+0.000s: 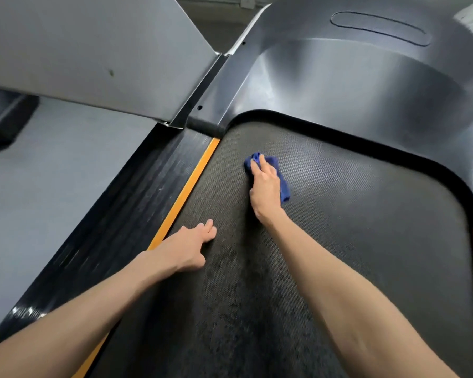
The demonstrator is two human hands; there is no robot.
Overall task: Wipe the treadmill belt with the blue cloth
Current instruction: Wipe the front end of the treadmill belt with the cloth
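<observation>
Treadmill belt fills the near view, blotchy down its middle. The left hand lies flat by the belt's left edge beside the orange strip, fingers straight and holding nothing, seemingly as a brace. Farther up, the right hand presses the bunched blue cloth onto the belt with outstretched fingers, near its front left corner, just short of the motor cover.

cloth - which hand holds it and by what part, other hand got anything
The right hand presses the cloth flat on the belt, fingers straight across its top, not gripping. The left hand rests bare on the belt.
</observation>
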